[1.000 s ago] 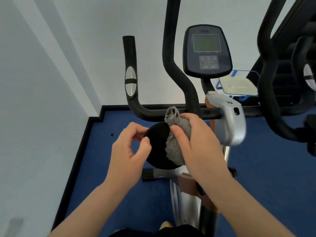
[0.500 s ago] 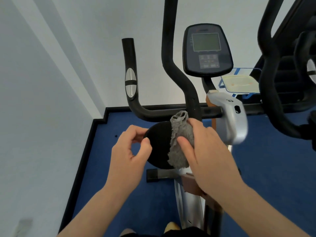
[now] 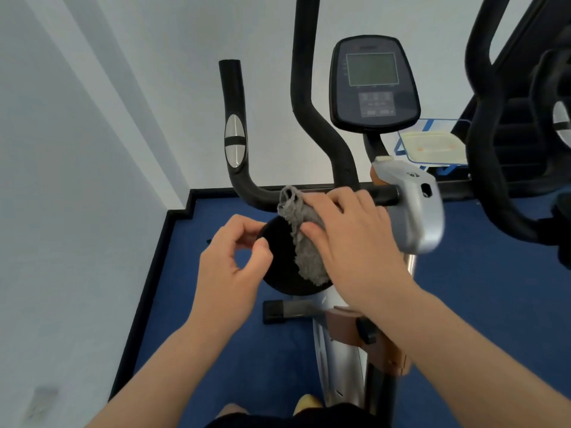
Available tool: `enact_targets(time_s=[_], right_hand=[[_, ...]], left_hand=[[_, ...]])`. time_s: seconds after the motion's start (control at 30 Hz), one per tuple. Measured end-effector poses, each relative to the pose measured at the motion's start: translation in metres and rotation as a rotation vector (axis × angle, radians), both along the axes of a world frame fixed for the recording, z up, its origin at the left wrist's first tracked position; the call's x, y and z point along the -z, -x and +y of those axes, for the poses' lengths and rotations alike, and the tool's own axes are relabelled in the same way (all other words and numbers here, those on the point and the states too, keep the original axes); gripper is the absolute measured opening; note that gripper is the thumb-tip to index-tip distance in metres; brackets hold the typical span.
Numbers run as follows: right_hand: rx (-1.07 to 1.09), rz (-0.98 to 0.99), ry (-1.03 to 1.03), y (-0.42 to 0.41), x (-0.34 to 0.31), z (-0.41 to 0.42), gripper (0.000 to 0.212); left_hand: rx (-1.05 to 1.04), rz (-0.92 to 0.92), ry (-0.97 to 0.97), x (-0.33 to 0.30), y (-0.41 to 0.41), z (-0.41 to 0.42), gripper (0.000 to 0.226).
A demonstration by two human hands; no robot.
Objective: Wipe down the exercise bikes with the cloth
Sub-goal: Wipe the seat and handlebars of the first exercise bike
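Observation:
An exercise bike [image 3: 414, 217] with black handlebars, a silver body and a console [image 3: 374, 84] stands in front of me. A round black pad [image 3: 279, 267] sits below the handlebar crossbar. My right hand [image 3: 349, 242] presses a grey cloth [image 3: 304, 242] flat against the pad's right side. The pad's left edge is pinched between the thumb and fingers of my left hand [image 3: 234, 270]. Part of the cloth bunches up past my fingertips near the crossbar.
A white wall corner is close on the left, with blue carpet [image 3: 191, 304] and black skirting below. A second bike's black frame [image 3: 500, 149] stands at the right. A clear plastic tray [image 3: 432, 146] lies behind the console.
My right hand has slid the cloth up and over the pad toward the crossbar. My left hand has stayed on the pad's left edge.

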State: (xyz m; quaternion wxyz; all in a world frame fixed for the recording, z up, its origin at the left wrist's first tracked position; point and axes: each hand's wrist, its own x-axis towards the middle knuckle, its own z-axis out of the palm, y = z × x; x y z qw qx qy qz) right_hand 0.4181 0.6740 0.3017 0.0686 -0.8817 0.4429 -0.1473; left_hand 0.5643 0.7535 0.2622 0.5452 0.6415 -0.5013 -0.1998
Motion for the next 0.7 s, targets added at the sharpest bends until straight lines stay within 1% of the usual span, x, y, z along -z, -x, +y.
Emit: enact_targets(time_s=[0.1, 0.2, 0.27, 0.33, 0.4, 0.47, 0.57, 0.63, 0.7], right_hand=[[-0.028, -0.077, 0.046, 0.018, 0.002, 0.009, 0.044], [-0.128, -0.06, 0.062, -0.001, -0.004, -0.005, 0.035], [-0.193, -0.092, -0.01, -0.014, -0.005, -0.008, 0.035], [-0.224, -0.225, -0.115, -0.004, -0.003, -0.006, 0.035], [-0.228, -0.313, -0.14, 0.013, 0.0, -0.002, 0.034], [-0.197, -0.316, -0.16, 0.009, -0.002, -0.003, 0.032], [-0.169, -0.246, -0.208, -0.017, -0.005, -0.011, 0.03], [-0.173, -0.281, -0.233, -0.013, -0.004, -0.007, 0.033], [-0.15, -0.348, -0.206, 0.007, 0.0, 0.006, 0.036]], left_hand=[[-0.003, 0.007, -0.01, 0.001, 0.0, 0.001, 0.014], [0.001, 0.011, -0.016, 0.003, 0.0, 0.003, 0.015], [-0.012, 0.023, -0.008, 0.004, -0.001, 0.004, 0.016], [-0.002, 0.031, -0.011, 0.004, -0.003, 0.005, 0.017], [0.015, 0.028, -0.017, 0.003, -0.004, 0.007, 0.018], [0.017, 0.021, -0.02, 0.003, -0.005, 0.008, 0.019], [-0.001, 0.02, -0.022, 0.003, -0.002, 0.006, 0.019], [-0.01, 0.024, -0.019, 0.003, -0.001, 0.004, 0.019], [0.006, 0.017, -0.029, 0.003, -0.002, 0.004, 0.019]])
